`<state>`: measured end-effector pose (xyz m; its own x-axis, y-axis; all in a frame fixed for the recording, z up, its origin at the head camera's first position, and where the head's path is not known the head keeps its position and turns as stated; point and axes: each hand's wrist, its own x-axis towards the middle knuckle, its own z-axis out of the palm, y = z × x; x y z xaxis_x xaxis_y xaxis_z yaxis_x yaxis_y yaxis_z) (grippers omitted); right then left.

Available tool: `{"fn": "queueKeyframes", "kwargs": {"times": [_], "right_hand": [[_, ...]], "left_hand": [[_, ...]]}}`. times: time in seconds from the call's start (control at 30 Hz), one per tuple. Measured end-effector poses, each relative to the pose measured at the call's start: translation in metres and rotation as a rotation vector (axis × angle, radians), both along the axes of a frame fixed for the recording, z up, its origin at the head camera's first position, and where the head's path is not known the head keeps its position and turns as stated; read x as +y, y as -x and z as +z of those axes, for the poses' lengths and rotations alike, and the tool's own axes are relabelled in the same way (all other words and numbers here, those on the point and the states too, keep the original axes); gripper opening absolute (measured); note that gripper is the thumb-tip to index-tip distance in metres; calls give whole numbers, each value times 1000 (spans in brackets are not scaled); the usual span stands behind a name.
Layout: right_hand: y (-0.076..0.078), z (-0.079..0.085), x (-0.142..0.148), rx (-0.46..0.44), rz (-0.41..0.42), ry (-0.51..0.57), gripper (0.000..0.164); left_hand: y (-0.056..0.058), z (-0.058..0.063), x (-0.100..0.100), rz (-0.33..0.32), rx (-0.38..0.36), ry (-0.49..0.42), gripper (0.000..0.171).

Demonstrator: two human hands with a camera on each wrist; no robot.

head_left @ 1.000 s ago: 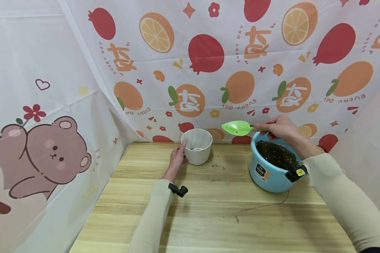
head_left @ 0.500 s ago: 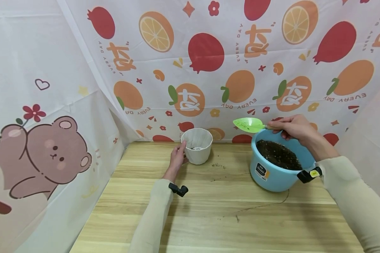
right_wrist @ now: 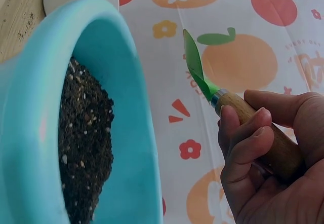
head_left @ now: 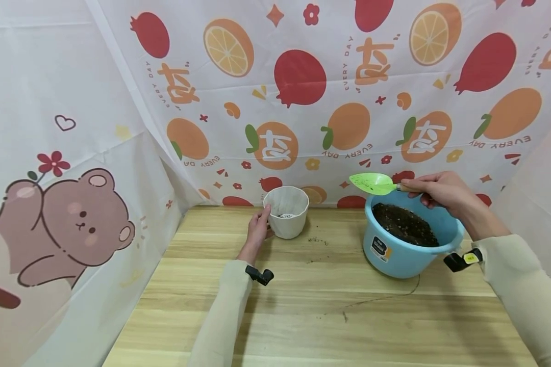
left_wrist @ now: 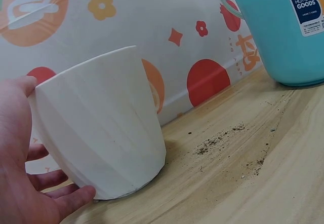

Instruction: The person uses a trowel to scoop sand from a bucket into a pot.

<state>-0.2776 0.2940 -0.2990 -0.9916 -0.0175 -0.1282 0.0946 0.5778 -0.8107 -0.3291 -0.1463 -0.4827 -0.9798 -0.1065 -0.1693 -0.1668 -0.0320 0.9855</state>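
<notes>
Cloth [head_left: 23, 76] with a printed brown bear hangs at the far left, beside a wooden table [head_left: 284, 326]. Next comes the left hand [head_left: 257, 229], its thumb at the rim of a white pot [head_left: 298, 227] and its other fingers curled about the lower side. That pot stands upright near the back edge of the table (its floor, pierced with small holes, shows a few dark specks). Just right of it, soil crumbs [head_left: 318, 240] lie scattered on the wood. Farther right, a green trowel [head_left: 372, 183], specked with soil, is held up near the back rim of a blue bucket [head_left: 406, 262]; whether it is directly over the bucket I cannot tell. Dark soil [head_left: 404, 224] fills part of the bucket, which has a label [head_left: 379, 248] on its side. Rightmost, the right hand [head_left: 447, 191] grips the trowel's wooden handle [right_wrist: 276, 148] between thumb and bent fingers.
</notes>
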Motion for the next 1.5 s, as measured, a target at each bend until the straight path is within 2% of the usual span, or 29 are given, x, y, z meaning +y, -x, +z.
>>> {"fn": "queueKeyframes", "kwargs": {"times": [0.37,0.63,1.07,1.5], "right_hand": [[-9,-7,20,-44,-7,-4,38],[-13,-14,36,-57,-22,9,26],[-23,-22,55,-108,-30,4,29],[-31,-29,71,-133,-41,11,24]], "left_hand": [[0,-3,1,11,-3,-4,75],[0,-6,3,19,-10,-6,76],[0,-2,2,20,-7,1,75],[1,-1,2,31,-1,6,72]]}}
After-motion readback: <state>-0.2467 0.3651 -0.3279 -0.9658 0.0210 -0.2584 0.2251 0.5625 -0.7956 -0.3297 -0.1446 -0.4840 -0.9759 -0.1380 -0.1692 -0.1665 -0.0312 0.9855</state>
